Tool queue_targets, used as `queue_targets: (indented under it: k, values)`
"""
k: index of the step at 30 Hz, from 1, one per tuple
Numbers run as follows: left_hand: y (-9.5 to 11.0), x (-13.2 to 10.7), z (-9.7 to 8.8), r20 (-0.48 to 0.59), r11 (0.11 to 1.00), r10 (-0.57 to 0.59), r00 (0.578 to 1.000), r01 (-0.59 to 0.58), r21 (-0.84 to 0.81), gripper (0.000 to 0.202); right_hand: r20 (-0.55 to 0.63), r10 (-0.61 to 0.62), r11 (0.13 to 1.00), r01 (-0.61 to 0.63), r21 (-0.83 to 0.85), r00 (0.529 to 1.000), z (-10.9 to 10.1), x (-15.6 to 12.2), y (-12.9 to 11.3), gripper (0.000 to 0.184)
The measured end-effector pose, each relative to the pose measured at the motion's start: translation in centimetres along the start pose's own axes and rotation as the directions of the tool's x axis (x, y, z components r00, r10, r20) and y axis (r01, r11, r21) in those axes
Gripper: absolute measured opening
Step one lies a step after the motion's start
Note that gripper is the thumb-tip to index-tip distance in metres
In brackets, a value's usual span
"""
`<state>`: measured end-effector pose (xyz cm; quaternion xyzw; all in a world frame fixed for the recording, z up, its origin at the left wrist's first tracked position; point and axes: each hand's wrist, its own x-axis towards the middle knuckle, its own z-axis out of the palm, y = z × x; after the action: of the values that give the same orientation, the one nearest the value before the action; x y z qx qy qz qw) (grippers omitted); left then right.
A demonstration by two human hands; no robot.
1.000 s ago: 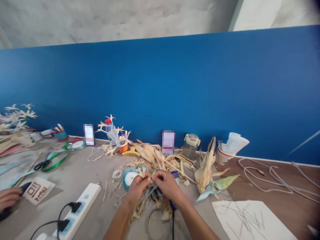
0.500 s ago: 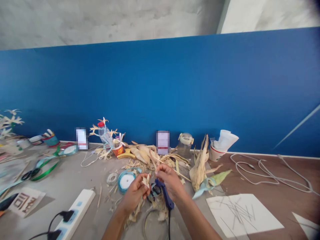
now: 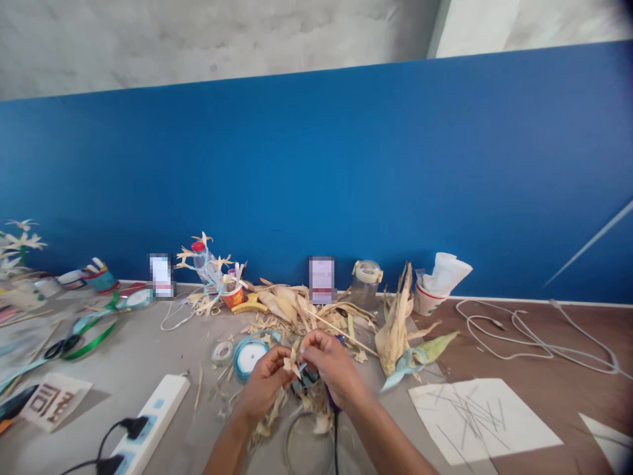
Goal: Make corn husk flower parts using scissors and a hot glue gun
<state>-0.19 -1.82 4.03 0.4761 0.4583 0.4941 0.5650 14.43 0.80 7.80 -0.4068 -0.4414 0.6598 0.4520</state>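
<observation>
A small pale flower of dried corn husk (image 3: 292,363) is pinched in the fingertips of my left hand (image 3: 264,386). Close against its right side, my right hand (image 3: 333,368) is closed in a pinch; what lies between those fingertips is too small to make out. Beneath my right hand a dark blue glue gun (image 3: 332,398) is mostly covered, its black cord running toward me. Husk scraps (image 3: 324,422) lie under both hands. Left of them sits a roll of blue ribbon (image 3: 250,357), with a roll of clear tape (image 3: 222,353) beside it.
A power strip (image 3: 151,422) with black plugs lies front left. Behind my hands are a husk pile (image 3: 284,307), a phone (image 3: 322,280), a lidded jar (image 3: 366,287) and a paper cup (image 3: 429,300). Thin wires lie on white paper (image 3: 482,422) at right.
My right hand has moved left and slightly down, bringing its fingertips up to the flower. It now covers more of the glue gun. My left hand stays nearly in place.
</observation>
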Motion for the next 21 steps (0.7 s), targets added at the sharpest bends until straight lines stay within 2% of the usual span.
queue_targets:
  k: [7, 14, 21]
  values:
    - [-0.58, 0.19, -0.09, -0.008, 0.999, 0.044, 0.999, -0.045, -0.020, 0.032, -0.023, -0.030, 0.998, 0.029, -0.052, 0.999, 0.13, -0.03, 0.17, 0.003]
    - [-0.40, -0.01, -0.28, 0.076, 1.000, 0.029, 0.997, -0.029, 0.003, 0.039, -0.013, -0.005, 0.999, 0.005, -0.051, 1.000, 0.25, -0.05, 0.12, 0.004]
    - [-0.17, 0.02, -0.37, 0.092, 0.999, 0.032, 0.995, -0.035, 0.034, 0.039, -0.006, 0.006, 0.997, -0.007, -0.076, 1.000, 0.22, -0.23, 0.00, 0.003]
